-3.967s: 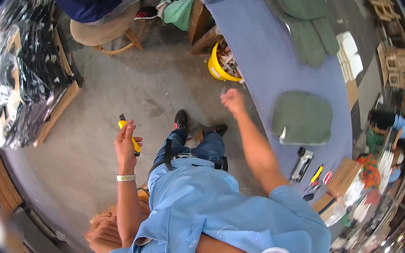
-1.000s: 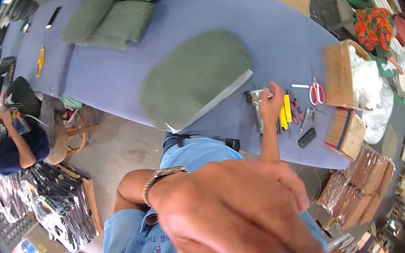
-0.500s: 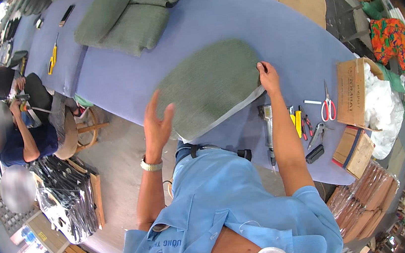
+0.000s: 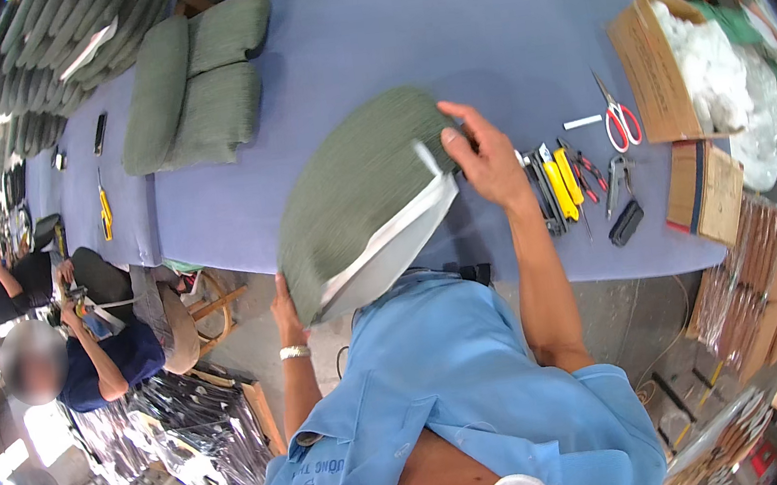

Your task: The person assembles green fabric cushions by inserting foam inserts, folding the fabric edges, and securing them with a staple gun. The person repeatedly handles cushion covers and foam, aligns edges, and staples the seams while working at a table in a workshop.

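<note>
While the green cushion [image 4: 362,178] tilts between them, left hand [image 4: 287,313] and right hand [image 4: 488,156] grip its opposite ends.

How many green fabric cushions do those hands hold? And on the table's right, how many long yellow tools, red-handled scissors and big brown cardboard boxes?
Cushion held: 1
Yellow tools: 2
Scissors: 1
Big box: 1
Total: 5

Finding open passage over the desk [image 4: 518,36] beyond the green cushion [image 4: 362,178]. Running into yellow tools [image 4: 559,187], red-handled scissors [image 4: 611,104] and a cardboard box [image 4: 656,68] toward the right, and into green pads [image 4: 212,119] toward the far left.
</note>
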`<state>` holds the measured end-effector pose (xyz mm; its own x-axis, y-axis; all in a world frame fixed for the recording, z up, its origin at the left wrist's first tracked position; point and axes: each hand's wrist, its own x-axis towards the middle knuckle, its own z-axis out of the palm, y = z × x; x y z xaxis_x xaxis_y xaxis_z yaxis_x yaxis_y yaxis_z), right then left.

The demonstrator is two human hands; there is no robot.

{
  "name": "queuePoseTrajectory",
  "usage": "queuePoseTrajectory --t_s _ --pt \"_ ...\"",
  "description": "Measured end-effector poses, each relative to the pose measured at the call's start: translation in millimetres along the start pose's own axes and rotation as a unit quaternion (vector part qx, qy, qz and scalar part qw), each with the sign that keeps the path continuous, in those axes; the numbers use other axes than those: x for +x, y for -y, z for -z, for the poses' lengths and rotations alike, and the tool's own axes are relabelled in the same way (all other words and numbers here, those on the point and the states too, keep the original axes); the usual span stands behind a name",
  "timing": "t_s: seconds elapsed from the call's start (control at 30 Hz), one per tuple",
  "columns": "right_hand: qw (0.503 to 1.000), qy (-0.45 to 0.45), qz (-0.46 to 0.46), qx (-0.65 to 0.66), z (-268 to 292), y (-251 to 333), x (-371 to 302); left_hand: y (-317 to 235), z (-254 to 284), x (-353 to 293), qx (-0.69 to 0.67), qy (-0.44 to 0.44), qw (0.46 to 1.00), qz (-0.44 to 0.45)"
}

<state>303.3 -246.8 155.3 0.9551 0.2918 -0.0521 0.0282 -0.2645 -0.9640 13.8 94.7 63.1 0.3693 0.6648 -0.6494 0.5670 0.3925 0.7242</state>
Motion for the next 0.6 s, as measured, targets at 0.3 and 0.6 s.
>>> queuePoseTrajectory --t_s 0.3,0.6 --pt "0.984 0.172 -0.037 0.010 -1 -28 -79 26 151 0 0.321 0.068 0.945 -0.001" --pt "0.904 0.264 0.089 -0.325 9 8 -42 -55 98 -30 0.260 0.064 0.959 0.093"
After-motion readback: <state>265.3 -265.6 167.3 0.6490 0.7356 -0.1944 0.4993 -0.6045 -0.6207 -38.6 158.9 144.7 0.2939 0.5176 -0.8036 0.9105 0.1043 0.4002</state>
